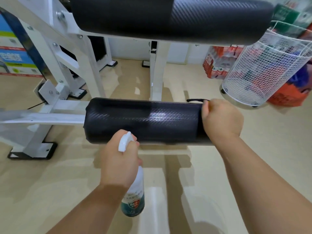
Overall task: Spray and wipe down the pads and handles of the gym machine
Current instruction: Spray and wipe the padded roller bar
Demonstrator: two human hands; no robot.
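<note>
From the head camera, the lower roller pad (145, 120) lies with its long axis running left to right across the view, fixed to the white frame (50, 114) at its left end. The left hand (119, 159) is closed around the neck of a spray bottle (133, 191), nozzle just short of the pad's near face and aimed at it. The right hand (221, 117) is curled over the pad's right end, apparently clutching something dark, perhaps a cloth; I cannot tell. A second, upper pad (168, 16) sits above and farther away. The lower pad's top looks glossy right of centre, so the right hand is nearer for wiping.
</note>
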